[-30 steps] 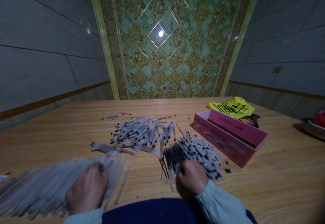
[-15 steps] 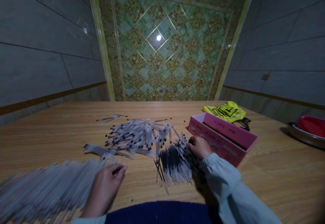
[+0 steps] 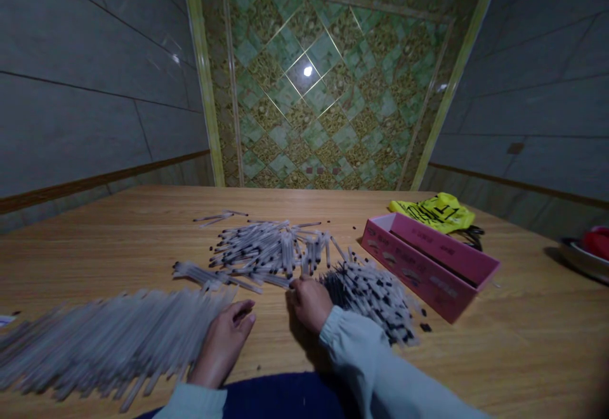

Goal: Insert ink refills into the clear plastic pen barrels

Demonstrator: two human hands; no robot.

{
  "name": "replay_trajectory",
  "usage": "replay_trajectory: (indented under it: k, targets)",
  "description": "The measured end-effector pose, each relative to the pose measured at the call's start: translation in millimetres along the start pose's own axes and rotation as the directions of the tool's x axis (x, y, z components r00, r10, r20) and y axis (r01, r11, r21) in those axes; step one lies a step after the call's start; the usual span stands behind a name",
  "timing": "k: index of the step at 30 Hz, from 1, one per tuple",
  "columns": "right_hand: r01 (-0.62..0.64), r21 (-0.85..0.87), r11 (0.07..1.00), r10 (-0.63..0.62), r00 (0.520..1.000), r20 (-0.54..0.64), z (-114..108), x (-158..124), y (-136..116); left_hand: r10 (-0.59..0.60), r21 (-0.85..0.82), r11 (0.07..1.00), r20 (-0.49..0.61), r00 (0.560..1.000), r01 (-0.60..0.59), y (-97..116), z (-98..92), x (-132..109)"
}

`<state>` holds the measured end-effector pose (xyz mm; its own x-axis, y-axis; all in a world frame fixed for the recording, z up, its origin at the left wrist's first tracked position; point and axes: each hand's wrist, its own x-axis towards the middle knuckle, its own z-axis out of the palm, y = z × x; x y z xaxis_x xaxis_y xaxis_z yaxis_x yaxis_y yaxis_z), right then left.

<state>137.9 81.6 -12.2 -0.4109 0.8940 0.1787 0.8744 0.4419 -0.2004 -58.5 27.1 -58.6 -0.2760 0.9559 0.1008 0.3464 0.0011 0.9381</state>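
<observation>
My left hand (image 3: 222, 343) rests at the right end of a wide heap of clear pen tubes (image 3: 102, 341) on the wooden table (image 3: 523, 343), fingers pinched together, thumb against forefinger; what they hold is too small to see. My right hand (image 3: 310, 302) is curled, knuckles up, at the left edge of a pile of dark-tipped refills (image 3: 375, 293), its fingertips hidden. A further pile of assembled tubes with black tips (image 3: 266, 251) lies just beyond both hands.
A pink open cardboard box (image 3: 428, 264) stands to the right of the refills. Behind it lies a yellow printed bag (image 3: 435, 211). A metal dish with something red (image 3: 587, 251) sits at the far right edge. Small black caps (image 3: 425, 327) dot the table.
My right hand reached out to the pink box, then drew back left to the near edge of the refill pile. My left hand slid right along the clear tubes.
</observation>
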Motion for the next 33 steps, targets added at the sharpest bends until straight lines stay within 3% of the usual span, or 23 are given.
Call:
replay_trajectory:
  k: [4,14,22,24,25,26,28,30,33]
  targets:
    - [-0.069,-0.021,0.997,0.069,0.998,-0.011,18.4,16.2,-16.3,0.059,0.055,0.997,0.001,0.998,-0.058,-6.3,2.4,0.2]
    - [-0.121,-0.026,0.992,0.12,0.992,-0.039,24.4,22.6,-20.2,0.114,0.101,0.989,-0.015,0.993,-0.112,6.8,3.9,-5.5]
    - [-0.123,0.068,0.99,0.128,0.989,-0.079,3.3,7.4,-19.0,0.072,-0.014,0.997,0.015,0.997,-0.072,8.6,6.2,-5.5]
    - [-0.11,0.239,0.965,0.122,0.992,-0.035,-0.1,-5.0,-16.9,0.056,-0.069,0.996,0.052,0.997,-0.052,12.9,10.8,-7.8]
    - [-0.119,0.407,0.906,0.12,0.993,0.023,0.2,-12.4,-15.9,0.045,-0.109,0.993,0.085,0.995,-0.036,16.4,13.7,-10.0]
    - [-0.145,0.599,0.788,0.107,0.989,0.098,1.9,-20.3,-15.0,0.025,-0.177,0.984,0.127,0.992,-0.002,20.7,16.7,-12.9]
    - [-0.233,0.876,0.422,0.045,0.971,0.237,8.5,-36.9,-14.0,-0.028,-0.382,0.916,0.231,0.973,0.118,31.1,22.4,-20.2]
    - [-0.293,0.946,0.138,-0.015,0.954,0.298,17.4,-52.2,-13.8,-0.064,-0.577,0.777,0.326,0.943,0.252,42.0,26.3,-28.1]
    - [-0.312,0.948,-0.056,-0.09,0.948,0.307,29.8,-68.2,-14.6,-0.056,-0.642,0.693,0.406,0.912,0.328,54.4,27.9,-37.2]
